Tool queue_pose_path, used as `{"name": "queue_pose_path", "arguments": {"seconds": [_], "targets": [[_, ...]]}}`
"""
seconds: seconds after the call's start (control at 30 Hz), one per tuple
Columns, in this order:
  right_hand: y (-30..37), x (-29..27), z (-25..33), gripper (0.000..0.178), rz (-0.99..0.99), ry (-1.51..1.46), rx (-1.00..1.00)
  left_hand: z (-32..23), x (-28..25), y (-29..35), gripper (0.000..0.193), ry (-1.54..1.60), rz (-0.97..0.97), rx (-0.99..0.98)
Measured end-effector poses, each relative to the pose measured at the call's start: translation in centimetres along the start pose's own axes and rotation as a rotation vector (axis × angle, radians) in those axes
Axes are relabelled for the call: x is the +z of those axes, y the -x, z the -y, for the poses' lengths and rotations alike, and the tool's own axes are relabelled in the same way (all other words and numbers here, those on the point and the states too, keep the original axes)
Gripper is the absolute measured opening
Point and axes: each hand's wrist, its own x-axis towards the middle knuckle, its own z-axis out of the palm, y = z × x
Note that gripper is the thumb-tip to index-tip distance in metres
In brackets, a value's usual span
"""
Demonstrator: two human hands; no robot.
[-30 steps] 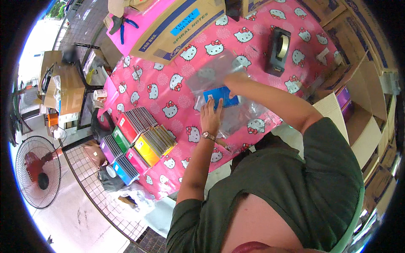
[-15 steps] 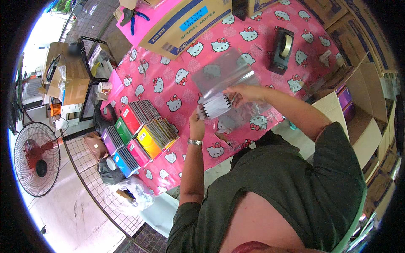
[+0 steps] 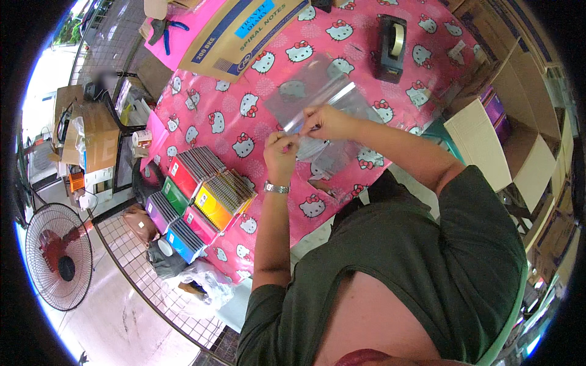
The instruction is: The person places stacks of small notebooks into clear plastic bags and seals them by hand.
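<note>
My left hand [image 3: 281, 155], with a metal watch on the wrist, is closed with its fingertips pinching the edge of a clear plastic bag [image 3: 332, 160]. Close beside it, my right hand [image 3: 328, 124] pinches the same edge from the right. A whitish patch, perhaps the small spiral notepad, shows through the plastic below my fingers; my hands partly hide it. Beyond them, more clear plastic sheets or bags [image 3: 293, 91] lie flat on the pink, cat-patterned tablecloth [image 3: 201, 116].
Stacks of coloured spiral notebooks [image 3: 204, 201] stand at the left. A tape dispenser [image 3: 390, 52] is at the far right, and a large carton [image 3: 238, 43] at the back with blue-handled pliers [image 3: 166, 33] beside it. An open carton [image 3: 482, 143] stands right; a fan [image 3: 59, 256] stands left.
The white spiral notepad, plainly visible in my hands before, is now mostly hidden. My hands have drawn together at the plastic's edge. The whole view has shifted slightly.
</note>
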Motion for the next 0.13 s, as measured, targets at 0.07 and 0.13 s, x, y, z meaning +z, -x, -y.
{"name": "queue_pose_path", "arguments": {"seconds": [0.07, 0.13], "targets": [[0.9, 0.5, 1.0, 0.019, -0.021, 0.023, 0.009, -1.6, -0.1, 0.6, 0.020, 0.029, 0.043, -0.131], [1.7, 0.6, 0.9, 0.021, -0.018, 0.076, -0.032, -3.1, -0.5, 0.9, 0.017, 0.017, 0.079, -0.200]]}}
